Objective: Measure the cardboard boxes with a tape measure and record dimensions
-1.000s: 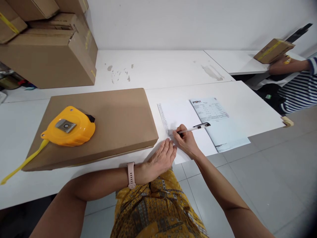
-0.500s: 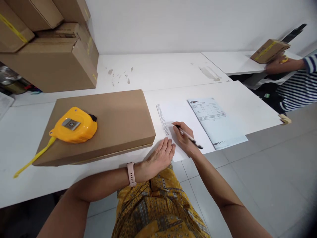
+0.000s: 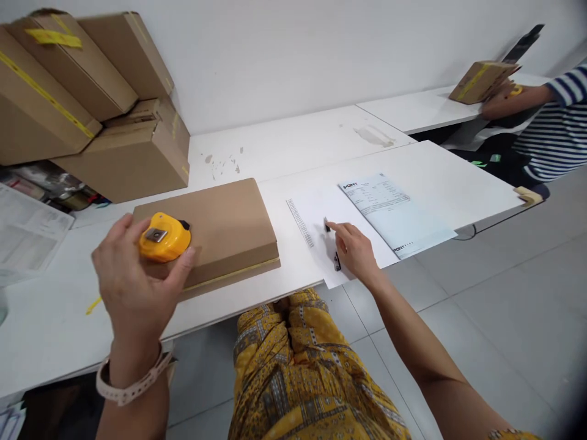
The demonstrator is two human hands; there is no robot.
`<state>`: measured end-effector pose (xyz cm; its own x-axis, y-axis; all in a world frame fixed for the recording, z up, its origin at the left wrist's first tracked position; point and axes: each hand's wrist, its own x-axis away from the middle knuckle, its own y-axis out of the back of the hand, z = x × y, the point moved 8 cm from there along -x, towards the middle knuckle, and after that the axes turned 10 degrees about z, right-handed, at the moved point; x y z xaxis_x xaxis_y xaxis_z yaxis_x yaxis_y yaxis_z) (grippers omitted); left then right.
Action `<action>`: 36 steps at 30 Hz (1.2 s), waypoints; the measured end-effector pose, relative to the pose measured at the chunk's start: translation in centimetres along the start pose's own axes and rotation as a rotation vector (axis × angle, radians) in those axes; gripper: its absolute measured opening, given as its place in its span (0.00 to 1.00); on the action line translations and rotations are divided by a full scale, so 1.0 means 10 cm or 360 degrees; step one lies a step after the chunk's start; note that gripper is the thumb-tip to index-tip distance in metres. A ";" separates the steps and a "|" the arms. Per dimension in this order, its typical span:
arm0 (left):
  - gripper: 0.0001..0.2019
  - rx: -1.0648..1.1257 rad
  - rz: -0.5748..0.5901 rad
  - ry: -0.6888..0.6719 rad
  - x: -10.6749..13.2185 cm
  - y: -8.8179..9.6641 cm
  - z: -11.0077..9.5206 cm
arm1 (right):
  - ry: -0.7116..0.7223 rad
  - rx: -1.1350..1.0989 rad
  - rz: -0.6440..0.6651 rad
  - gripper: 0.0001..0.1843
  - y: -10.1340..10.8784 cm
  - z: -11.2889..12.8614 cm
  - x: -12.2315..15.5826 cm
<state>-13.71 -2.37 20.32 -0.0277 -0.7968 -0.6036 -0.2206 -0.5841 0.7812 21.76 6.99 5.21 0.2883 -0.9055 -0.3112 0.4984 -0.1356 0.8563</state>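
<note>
My left hand [image 3: 142, 269] curves around a yellow tape measure [image 3: 166, 237] on top of a flat brown cardboard box [image 3: 229, 220]. Its thumb and fingers are spread on either side of the case, and I cannot tell how firmly they touch it. A bit of yellow tape blade [image 3: 93, 305] pokes out past the hand. Over a white sheet with a printed column [image 3: 312, 214], my right hand [image 3: 353, 247] has its fingertips at a pen [image 3: 337, 263] with dark ends. The pen's middle is partly hidden by the fingers.
A blue-white printed form [image 3: 398, 214] lies right of the sheet. Brown boxes [image 3: 123, 159] are stacked at back left, beside printed papers [image 3: 32, 232]. At far right a person in a striped top [image 3: 559, 134] handles a small box [image 3: 479, 82]. The table's front edge [image 3: 229, 300] is close.
My left hand has left the table edge by the sheet and moved left to the tape measure. In my right hand the pen has swung to the fingertips. The view has shifted left.
</note>
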 end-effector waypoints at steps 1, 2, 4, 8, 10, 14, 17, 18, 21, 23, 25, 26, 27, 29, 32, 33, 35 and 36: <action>0.35 -0.0008 0.0113 0.0104 -0.06 -0.09 0.13 | 0.0021 -0.0113 -0.0059 0.25 0.04 0.11 0.10; 0.35 -0.0014 0.0191 0.0185 -0.11 -0.16 0.22 | 0.0053 -0.0243 -0.0106 0.23 0.05 0.23 0.21; 0.32 -0.0032 0.0227 0.0315 -0.16 -0.24 0.32 | 0.0143 -0.0528 -0.0108 0.21 0.00 0.51 0.45; 0.25 0.0217 -0.0036 0.0406 0.00 -0.05 0.20 | 0.0211 -0.1080 0.0166 0.18 -0.28 1.05 0.86; 0.22 0.0526 0.0124 0.0323 0.16 0.00 -0.03 | 0.0086 -0.1435 0.0453 0.16 -0.44 1.24 0.99; 0.26 0.1172 0.0979 -0.0219 0.59 -0.15 -0.79 | -0.0042 -0.2338 0.0781 0.29 -0.46 1.56 1.04; 0.29 0.1333 0.1269 -0.0302 0.82 -0.27 -0.97 | -0.0027 -0.2581 0.0810 0.30 -0.36 1.68 0.96; 0.30 0.1352 0.1291 -0.0257 0.86 -0.30 -0.95 | -0.0049 -0.2584 0.0821 0.28 -0.35 1.70 0.94; 0.29 0.1435 0.1345 -0.0113 0.93 -0.35 -0.80 | -0.0139 -0.2516 0.0838 0.22 -0.38 1.71 0.91; 0.27 0.1479 0.1350 -0.0038 0.93 -0.28 -0.66 | -0.0171 -0.2457 0.0824 0.18 -0.37 1.67 0.86; 0.24 0.1454 0.1174 0.0083 0.83 -0.10 -0.42 | -0.0156 -0.2376 0.0775 0.18 -0.30 1.58 0.70; 0.23 0.1422 0.1028 0.0189 0.74 0.02 -0.24 | -0.0150 -0.2332 0.0700 0.18 -0.24 1.50 0.56; 0.21 0.1390 0.0877 0.0322 0.65 0.15 -0.03 | -0.0148 -0.2276 0.0612 0.19 -0.16 1.40 0.41; 0.20 0.1360 0.0642 0.0650 0.46 0.36 0.46 | -0.0232 -0.2158 0.0252 0.22 0.03 1.13 0.03; 0.25 0.1304 0.0526 0.1023 0.18 0.53 1.21 | -0.0317 -0.2133 0.0074 0.24 0.10 0.92 -0.51; 0.26 0.1272 0.0516 0.1105 0.10 0.55 1.43 | -0.0343 -0.2140 0.0106 0.24 0.06 0.91 -0.66; 0.28 0.1255 0.0574 0.1179 -0.03 0.51 1.78 | -0.0365 -0.2110 0.0201 0.23 -0.06 0.96 -0.88; 0.28 0.1241 0.0601 0.1180 -0.08 0.48 1.91 | -0.0376 -0.2071 0.0240 0.23 -0.13 1.00 -0.96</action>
<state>-33.43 -1.61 21.54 0.3046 -0.9478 0.0943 -0.8734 -0.2385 0.4246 10.18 11.82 11.18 0.3274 -0.9432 -0.0571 0.9257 0.3322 -0.1809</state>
